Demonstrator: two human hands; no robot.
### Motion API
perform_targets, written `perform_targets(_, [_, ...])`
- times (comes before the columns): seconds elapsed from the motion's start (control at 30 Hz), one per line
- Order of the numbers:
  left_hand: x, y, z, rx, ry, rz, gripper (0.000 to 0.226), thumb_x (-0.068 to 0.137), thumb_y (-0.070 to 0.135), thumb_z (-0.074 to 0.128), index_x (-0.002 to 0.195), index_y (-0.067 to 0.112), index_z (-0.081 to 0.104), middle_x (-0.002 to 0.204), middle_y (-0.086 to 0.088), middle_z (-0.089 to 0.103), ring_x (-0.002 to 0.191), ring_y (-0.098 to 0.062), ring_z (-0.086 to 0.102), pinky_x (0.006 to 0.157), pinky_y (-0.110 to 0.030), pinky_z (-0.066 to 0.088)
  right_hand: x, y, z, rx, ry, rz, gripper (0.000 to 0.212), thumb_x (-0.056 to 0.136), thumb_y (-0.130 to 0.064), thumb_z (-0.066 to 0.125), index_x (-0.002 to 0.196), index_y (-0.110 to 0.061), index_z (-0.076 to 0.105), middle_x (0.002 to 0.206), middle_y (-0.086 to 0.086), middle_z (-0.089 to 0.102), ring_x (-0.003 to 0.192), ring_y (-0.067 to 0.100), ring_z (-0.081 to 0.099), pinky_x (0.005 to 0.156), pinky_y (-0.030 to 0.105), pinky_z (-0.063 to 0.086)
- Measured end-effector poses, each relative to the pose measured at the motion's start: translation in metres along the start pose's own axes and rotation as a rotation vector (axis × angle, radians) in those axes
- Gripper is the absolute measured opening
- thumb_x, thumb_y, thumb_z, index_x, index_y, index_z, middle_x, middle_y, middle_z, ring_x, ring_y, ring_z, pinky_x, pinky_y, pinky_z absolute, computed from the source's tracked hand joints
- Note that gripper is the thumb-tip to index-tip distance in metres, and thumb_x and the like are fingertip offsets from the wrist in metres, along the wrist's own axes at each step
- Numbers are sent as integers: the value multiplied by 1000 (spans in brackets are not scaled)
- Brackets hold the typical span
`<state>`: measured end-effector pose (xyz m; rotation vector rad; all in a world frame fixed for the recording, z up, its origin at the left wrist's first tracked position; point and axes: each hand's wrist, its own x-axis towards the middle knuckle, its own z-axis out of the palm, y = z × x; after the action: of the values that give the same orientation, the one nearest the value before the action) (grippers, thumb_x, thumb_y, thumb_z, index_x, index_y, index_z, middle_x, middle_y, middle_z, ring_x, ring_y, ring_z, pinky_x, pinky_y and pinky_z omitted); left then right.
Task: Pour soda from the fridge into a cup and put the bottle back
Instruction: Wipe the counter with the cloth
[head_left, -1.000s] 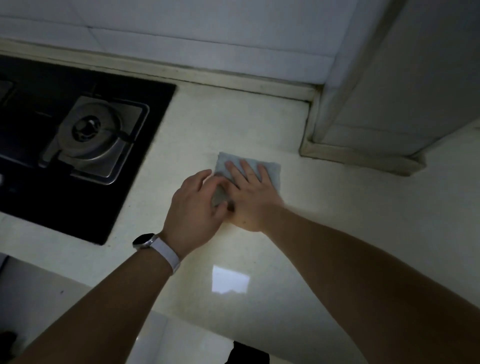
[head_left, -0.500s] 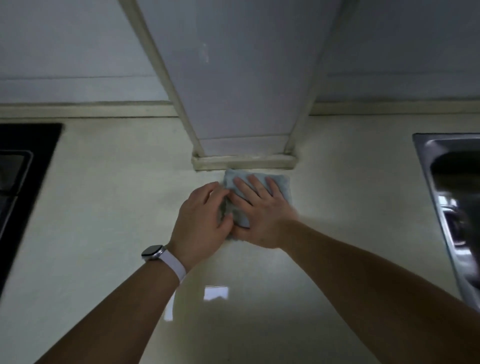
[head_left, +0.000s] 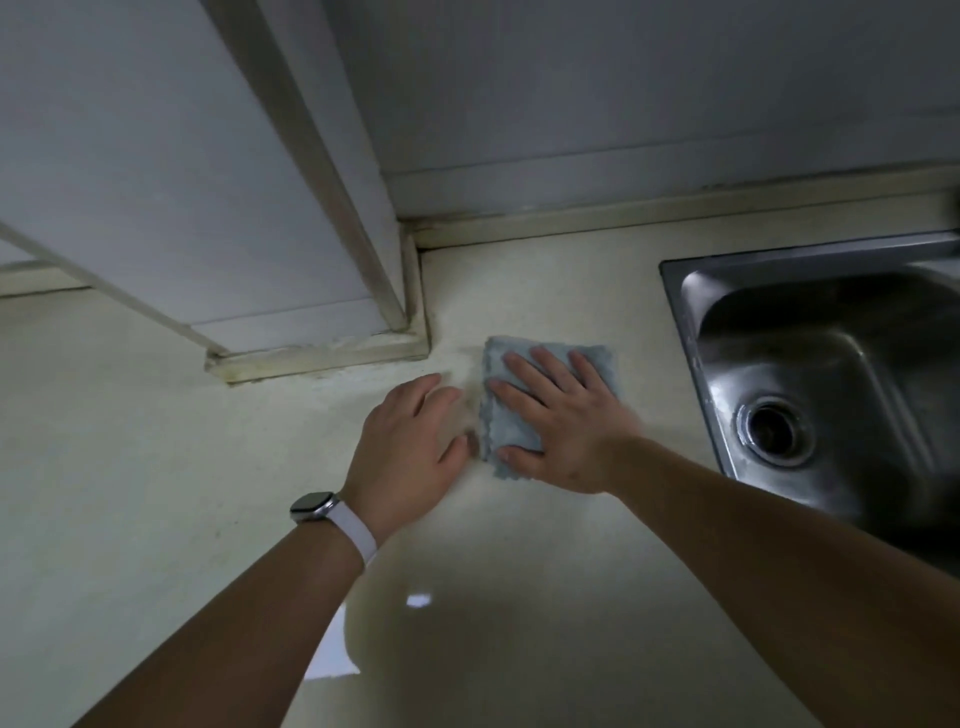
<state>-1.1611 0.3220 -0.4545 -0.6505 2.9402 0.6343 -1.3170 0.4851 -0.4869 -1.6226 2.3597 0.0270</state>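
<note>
A folded grey-blue cloth (head_left: 501, 431) lies flat on the pale countertop (head_left: 156, 467). My right hand (head_left: 563, 421) presses down on it with the fingers spread, palm flat. My left hand (head_left: 410, 452) rests on the counter just left of the cloth, fingers together and slightly curled, holding nothing; a watch with a white strap is on that wrist. No soda bottle, cup or fridge is in view.
A steel sink (head_left: 831, 374) with a round drain is sunk into the counter at the right. A white tiled column (head_left: 234, 234) stands on the counter at the back left, its base just left of the cloth. A tiled wall runs behind.
Both hands and the cloth have slid right along the counter, from beside the stove past the column toward the sink. My left hand has come off the cloth.
</note>
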Motion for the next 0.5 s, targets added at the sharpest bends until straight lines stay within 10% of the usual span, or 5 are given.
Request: perform_targets(0.5, [-2,58,6,53,-62,16,51,90,37,57,138,18,51,148,-7,44,137,-27,38,109,-41,33,-24,37,-17,46,-17,-39,74,90,-70,23,151,-29,13,161,-2,6,148,22,1,118,45,-1])
